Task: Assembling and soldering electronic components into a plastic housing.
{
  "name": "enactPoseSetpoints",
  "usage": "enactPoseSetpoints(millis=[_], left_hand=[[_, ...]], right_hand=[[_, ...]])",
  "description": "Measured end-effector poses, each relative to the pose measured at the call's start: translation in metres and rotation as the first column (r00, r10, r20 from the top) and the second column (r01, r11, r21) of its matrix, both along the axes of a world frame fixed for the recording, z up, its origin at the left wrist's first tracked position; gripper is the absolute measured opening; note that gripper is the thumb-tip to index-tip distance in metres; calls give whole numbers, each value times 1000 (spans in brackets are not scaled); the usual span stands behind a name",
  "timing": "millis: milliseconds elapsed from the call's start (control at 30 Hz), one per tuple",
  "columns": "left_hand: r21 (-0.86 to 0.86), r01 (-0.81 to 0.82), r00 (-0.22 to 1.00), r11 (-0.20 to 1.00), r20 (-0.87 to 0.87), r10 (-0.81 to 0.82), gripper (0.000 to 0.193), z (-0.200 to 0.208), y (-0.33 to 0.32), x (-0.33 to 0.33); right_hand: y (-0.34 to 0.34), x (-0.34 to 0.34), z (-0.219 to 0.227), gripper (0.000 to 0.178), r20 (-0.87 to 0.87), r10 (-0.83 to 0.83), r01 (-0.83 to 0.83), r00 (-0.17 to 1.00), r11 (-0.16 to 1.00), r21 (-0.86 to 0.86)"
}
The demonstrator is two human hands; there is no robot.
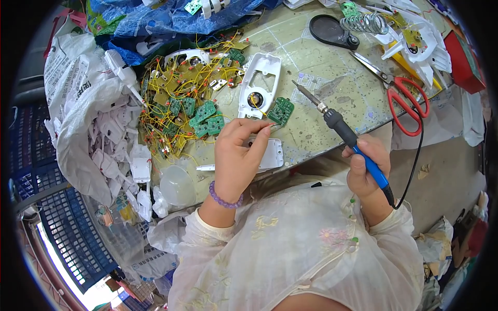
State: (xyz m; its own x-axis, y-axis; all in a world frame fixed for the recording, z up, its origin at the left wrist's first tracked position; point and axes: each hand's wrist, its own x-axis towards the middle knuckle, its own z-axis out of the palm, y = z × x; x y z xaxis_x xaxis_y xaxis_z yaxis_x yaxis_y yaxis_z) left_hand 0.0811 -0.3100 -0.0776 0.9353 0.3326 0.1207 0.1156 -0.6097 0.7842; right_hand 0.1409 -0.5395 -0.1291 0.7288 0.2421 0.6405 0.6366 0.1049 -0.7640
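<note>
My right hand [369, 168] is wrapped round the blue handle of a soldering iron [341, 128]. The iron's bare metal tip points up and left, above the table and apart from the boards. My left hand [241, 150] has thumb and forefinger pinched together, with something thin and too small to name at the tips. Just past those fingertips lies a small green circuit board [280, 111]. It rests beside an open white plastic housing [263, 72], which has a round black speaker [254, 100] in its lower part. Beneath my left hand, a second white housing piece [272, 155] is partly covered.
Left of my left hand is a heap of circuit boards with yellow wires [179, 98]. A white sack of plastic parts [78, 103] stands beyond it. Red-handled scissors [407, 98], a coiled spring iron stand [332, 31] and a red box [463, 61] lie at the right.
</note>
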Motion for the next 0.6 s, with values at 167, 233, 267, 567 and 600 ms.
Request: enactPoseSetpoints(millis=[167,233,267,567,600], left_hand=[[-10,-11,999,1000,-42,11,9,4,1,-3],[-10,-4,1000,1000,-21,4,9,3,1,-4],[-3,7,1000,1000,-3,-7,10,1,0,-4],[243,181,982,953,15,-190,16,3,4,-1],[213,177,982,961,25,-186,14,1,5,-2]], right_hand=[[4,0,2,28,-20,7,-7,1000,1000,8],[15,1,6,29,-50,18,-16,999,999,37],[22,2,8,31,-82,29,-23,996,998,66],[69,22,25,24,-352,52,-43,935,999,33],[77,25,23,23,-353,43,-37,935,999,23]])
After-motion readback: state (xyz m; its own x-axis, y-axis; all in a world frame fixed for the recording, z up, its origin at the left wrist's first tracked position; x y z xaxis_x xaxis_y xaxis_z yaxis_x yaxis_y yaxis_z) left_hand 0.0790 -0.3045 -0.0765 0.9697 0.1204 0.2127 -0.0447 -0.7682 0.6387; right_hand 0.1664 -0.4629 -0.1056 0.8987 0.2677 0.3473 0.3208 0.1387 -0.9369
